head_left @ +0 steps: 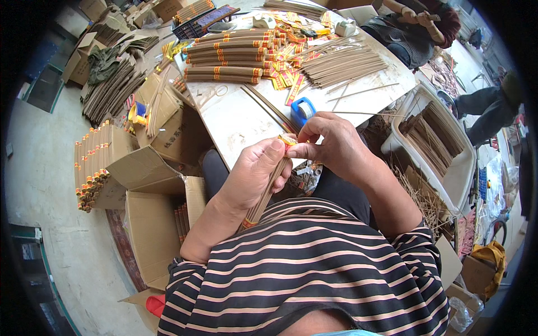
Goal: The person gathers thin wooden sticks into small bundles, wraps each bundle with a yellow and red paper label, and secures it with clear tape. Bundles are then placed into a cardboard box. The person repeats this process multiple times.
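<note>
A bundle of brown incense sticks (262, 200) slants from my lap up toward the table edge. My left hand (259, 168) is wrapped round it near its upper end. At that end, a red and yellow paper band (288, 141) is pinched by the fingers of my right hand (336, 143). Another red and yellow band (248, 224) circles the bundle's lower end near my shirt. Just beyond my hands, a blue tape dispenser (303, 110) stands on the white table (224, 120). A few loose sticks (269, 106) lie beside it.
Banded incense bundles (224, 56) are stacked on the table, beside loose paper labels (283, 75) and loose sticks (344, 63). An open cardboard box (154, 224) stands at my left. A white bin of sticks (457, 168) is at my right. Another person (412, 28) sits across the table.
</note>
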`<state>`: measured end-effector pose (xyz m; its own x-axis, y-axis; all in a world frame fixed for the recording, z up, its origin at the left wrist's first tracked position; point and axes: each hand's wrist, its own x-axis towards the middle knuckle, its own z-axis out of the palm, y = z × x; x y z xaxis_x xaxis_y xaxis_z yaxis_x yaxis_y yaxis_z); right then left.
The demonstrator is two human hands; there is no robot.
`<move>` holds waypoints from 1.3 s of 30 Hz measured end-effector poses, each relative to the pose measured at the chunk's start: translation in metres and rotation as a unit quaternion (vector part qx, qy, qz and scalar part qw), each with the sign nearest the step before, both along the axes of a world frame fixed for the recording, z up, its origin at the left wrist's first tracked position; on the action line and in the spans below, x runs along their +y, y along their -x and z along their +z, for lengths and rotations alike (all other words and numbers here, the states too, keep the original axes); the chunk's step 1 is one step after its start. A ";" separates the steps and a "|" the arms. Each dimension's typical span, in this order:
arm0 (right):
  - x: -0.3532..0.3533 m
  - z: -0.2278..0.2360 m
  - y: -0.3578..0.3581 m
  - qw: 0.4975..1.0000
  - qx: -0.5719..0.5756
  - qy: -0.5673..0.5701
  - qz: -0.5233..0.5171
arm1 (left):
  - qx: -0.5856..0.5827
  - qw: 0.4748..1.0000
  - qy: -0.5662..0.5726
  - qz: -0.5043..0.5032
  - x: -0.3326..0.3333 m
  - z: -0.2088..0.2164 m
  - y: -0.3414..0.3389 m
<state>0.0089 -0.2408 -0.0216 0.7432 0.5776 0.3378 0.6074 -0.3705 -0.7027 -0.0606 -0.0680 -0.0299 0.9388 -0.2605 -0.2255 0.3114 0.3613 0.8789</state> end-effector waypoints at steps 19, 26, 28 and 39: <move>0.020 -0.037 -0.022 0.909 0.180 -0.287 0.243 | 0.023 0.941 0.299 -0.158 0.016 -0.010 -0.015; 0.028 -0.052 -0.012 0.821 0.342 -0.380 0.256 | 0.009 0.935 0.312 -0.171 0.017 -0.009 -0.014; 0.033 -0.051 -0.007 0.810 0.371 -0.387 0.238 | 0.005 0.936 0.308 -0.168 0.019 -0.009 -0.014; 0.066 -0.049 0.008 0.808 0.361 -0.306 0.350 | -0.302 0.948 0.069 0.070 0.034 0.066 -0.030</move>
<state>0.0004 -0.1747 -0.0709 0.4369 0.8314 0.3433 -0.1328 0.4371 -0.8895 -0.0307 -0.0339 0.0365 0.9133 -0.1125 0.3914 -0.2930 0.4859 0.8234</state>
